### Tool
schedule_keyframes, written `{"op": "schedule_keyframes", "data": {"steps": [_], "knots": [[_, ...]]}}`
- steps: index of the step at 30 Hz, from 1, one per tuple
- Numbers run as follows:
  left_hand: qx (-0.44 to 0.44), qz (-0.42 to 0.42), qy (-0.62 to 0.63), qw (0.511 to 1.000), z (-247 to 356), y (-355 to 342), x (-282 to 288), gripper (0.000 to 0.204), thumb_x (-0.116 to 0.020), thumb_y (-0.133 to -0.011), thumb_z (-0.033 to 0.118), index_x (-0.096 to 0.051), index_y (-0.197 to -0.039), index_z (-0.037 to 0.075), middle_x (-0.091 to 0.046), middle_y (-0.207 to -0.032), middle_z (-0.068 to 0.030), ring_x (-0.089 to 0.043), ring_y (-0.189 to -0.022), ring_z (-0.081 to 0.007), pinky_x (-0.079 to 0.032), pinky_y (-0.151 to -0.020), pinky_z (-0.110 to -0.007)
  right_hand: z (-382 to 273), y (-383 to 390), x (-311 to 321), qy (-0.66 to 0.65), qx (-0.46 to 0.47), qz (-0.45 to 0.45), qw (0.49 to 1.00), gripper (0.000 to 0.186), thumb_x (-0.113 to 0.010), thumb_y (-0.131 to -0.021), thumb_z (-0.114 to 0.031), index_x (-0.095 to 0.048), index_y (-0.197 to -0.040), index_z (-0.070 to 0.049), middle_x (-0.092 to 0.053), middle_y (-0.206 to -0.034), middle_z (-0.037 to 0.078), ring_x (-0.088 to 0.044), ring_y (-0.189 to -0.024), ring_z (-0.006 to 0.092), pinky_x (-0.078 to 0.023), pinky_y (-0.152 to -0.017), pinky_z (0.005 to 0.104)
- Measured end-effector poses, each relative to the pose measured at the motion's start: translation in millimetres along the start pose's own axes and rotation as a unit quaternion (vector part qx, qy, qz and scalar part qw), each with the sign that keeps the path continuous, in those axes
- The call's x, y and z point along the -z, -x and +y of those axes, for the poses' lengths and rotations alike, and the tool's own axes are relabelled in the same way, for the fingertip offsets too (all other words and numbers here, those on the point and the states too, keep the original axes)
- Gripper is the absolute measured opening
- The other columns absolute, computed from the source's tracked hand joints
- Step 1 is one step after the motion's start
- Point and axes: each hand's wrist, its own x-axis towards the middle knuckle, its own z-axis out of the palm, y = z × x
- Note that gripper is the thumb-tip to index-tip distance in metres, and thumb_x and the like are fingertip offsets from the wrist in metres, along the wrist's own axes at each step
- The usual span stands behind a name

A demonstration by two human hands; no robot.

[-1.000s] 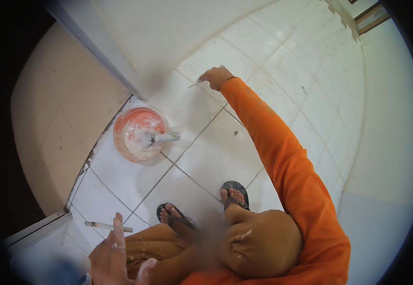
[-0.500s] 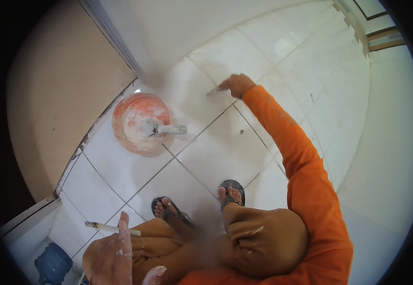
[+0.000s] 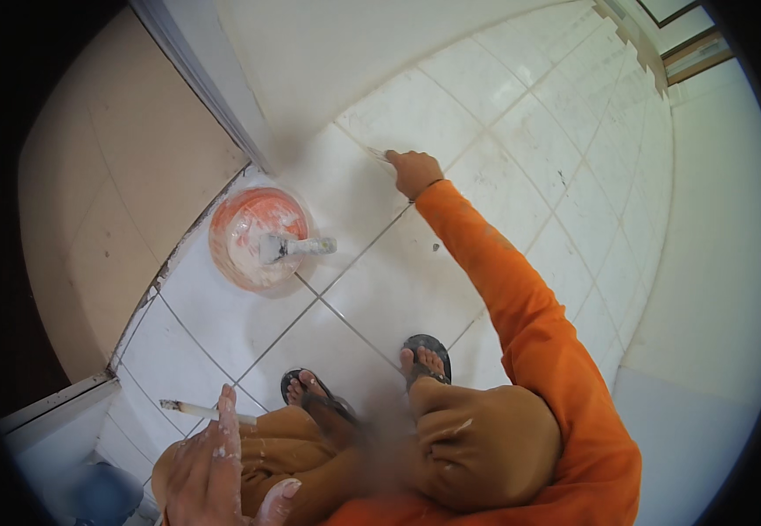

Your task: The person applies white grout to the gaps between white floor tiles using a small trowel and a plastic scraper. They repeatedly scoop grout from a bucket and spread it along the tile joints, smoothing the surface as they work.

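In my left hand, raised at the lower left, a lit cigarette is held between the fingers; white residue marks the skin. My right arm reaches forward, and my right hand grips a thin, flat, pale piece whose kind I cannot make out, close to the tiled floor near the wall. Left of that hand stands a reddish-orange bucket with white paste inside. A paste-smeared putty knife lies across it, handle over the right rim.
White floor tiles with dark joints surround my sandalled feet. A white wall edge rises beyond the bucket, with a beige floor area to its left. A blurred blue container stands at the lower left.
My right hand has moved left toward the wall with the thin piece. My left hand still holds the cigarette in nearly the same place. The view has shifted slightly.
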Motion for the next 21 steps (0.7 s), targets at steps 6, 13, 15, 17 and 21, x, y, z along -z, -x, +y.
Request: {"op": "schedule_keyframes", "data": {"steps": [6, 13, 15, 17, 21], "knots": [[0.018, -0.014, 0.025, 0.999, 1, -14, 2, 0.071, -0.071, -0.09, 0.019, -0.038, -0.148, -0.008, -0.054, -0.14, -0.0259, -0.062, -0.111, -0.0392, -0.052, -0.09, -0.041, -26, -23, -85, 0.14, -0.003, 0.052, 0.989, 0.036, -0.054, -0.091, -0.007, -0.056, -0.12, 0.015, -0.071, -0.098, 0.025, -0.07, -0.092, 0.0419, -0.056, -0.081, 0.0516], [0.034, 0.015, 0.01, 0.999, -6, -9, 8, 0.071, -0.069, -0.091, 0.02, -0.037, -0.148, -0.008, -0.051, -0.143, -0.0264, -0.061, -0.113, -0.04, -0.05, -0.094, -0.041, -71, 3, -51, 0.054, 0.111, -0.095, 0.988, 0.05, -0.058, -0.085, -0.008, -0.054, -0.134, 0.003, -0.071, -0.102, 0.023, -0.07, -0.095, 0.0388, -0.055, -0.08, 0.0489], [0.036, 0.016, 0.009, 0.999, -5, -7, 8, 0.071, -0.069, -0.092, 0.02, -0.037, -0.148, -0.008, -0.051, -0.143, -0.0265, -0.061, -0.114, -0.0402, -0.05, -0.094, -0.042, -53, -8, -7, 0.043, 0.13, -0.108, 0.985, 0.062, -0.058, -0.081, -0.004, -0.052, -0.143, -0.01, -0.073, -0.097, 0.02, -0.071, -0.087, 0.035, -0.057, -0.074, 0.0435], [0.034, 0.011, 0.012, 0.999, 0, -11, 9, 0.071, -0.068, -0.092, 0.021, -0.037, -0.148, -0.008, -0.05, -0.144, -0.0266, -0.06, -0.114, -0.0403, -0.05, -0.095, -0.042, -28, -28, 4, 0.02, 0.082, -0.019, 0.996, 0.061, -0.056, -0.078, -0.002, -0.063, -0.132, -0.028, -0.074, -0.101, 0.011, -0.071, -0.088, 0.0323, -0.056, -0.078, 0.0438], [0.018, 0.006, 0.014, 1.0, 2, -20, 9, 0.07, -0.068, -0.093, 0.021, -0.037, -0.148, -0.008, -0.05, -0.144, -0.0269, -0.06, -0.115, -0.0407, -0.05, -0.096, -0.042, 17, -94, 5, -0.004, 0.118, 0.002, 0.993, 0.053, -0.059, -0.081, -0.003, -0.068, -0.126, -0.03, -0.072, -0.111, 0.007, -0.069, -0.101, 0.0291, -0.055, -0.087, 0.0422]]}}
